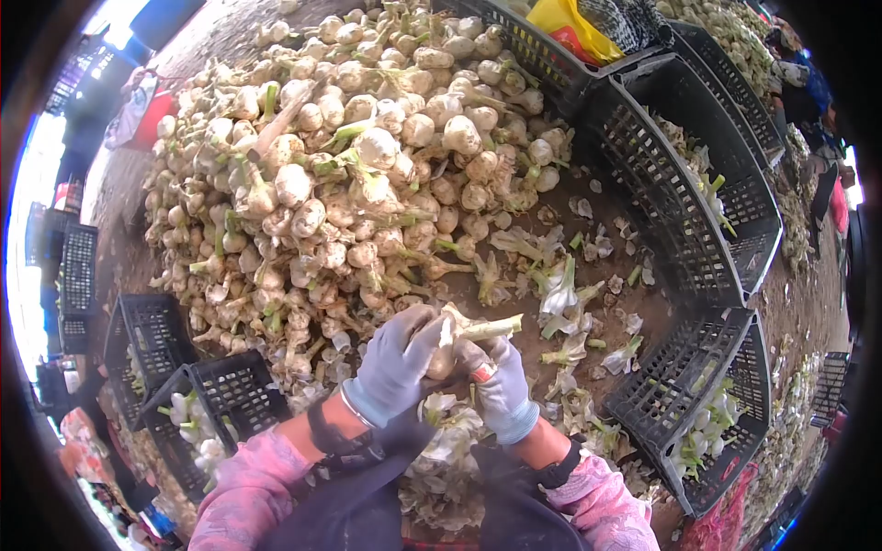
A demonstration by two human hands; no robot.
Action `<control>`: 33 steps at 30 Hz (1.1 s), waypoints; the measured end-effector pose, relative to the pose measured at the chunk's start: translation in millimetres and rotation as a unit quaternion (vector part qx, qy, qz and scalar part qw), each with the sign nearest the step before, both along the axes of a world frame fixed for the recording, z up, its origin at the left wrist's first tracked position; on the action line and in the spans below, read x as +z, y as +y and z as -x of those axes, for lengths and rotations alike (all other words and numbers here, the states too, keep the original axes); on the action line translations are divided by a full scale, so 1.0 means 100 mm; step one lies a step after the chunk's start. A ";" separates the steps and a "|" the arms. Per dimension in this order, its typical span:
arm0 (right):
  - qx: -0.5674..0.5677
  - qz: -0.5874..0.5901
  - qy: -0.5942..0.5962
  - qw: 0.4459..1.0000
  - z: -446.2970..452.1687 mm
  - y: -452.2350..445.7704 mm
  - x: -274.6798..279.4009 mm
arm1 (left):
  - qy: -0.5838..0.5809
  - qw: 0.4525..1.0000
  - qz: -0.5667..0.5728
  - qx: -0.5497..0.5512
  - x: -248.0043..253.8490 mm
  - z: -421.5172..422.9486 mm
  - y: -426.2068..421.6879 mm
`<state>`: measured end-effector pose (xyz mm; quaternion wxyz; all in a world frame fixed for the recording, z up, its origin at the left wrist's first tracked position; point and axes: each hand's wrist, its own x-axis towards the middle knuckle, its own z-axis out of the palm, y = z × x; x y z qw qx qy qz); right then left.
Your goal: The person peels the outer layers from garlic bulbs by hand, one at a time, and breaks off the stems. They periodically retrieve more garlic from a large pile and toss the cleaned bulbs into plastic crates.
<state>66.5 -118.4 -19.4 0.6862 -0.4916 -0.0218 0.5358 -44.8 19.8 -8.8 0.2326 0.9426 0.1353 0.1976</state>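
A garlic bulb (443, 358) with a pale cut stem pointing right is held between my two gloved hands, low in the middle of the view. My left hand (395, 358) wraps round the bulb from the left in a light grey glove. On the right side, my right hand (496, 381) has its fingers closed against the bulb just below the stem; something orange-red shows at its fingers, too small to make out. Beyond the hands rises a large pile of garlic bulbs (322, 184). Peeled skins and stem pieces (446, 459) lie below, between my legs.
Black plastic crates (666, 184) stand along the right, and a lower-right crate (675, 395) holds trimmings. More black crates (234, 390) sit at the lower left. Loose skins (560, 294) litter the ground. A yellow bag (574, 28) lies at the top. Other people (818, 92) are at the far right.
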 end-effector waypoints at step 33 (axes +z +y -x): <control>-0.034 -0.042 0.013 0.998 -0.11 -0.11 0.25 | -0.004 0.996 0.079 -0.040 0.22 -0.07 -0.12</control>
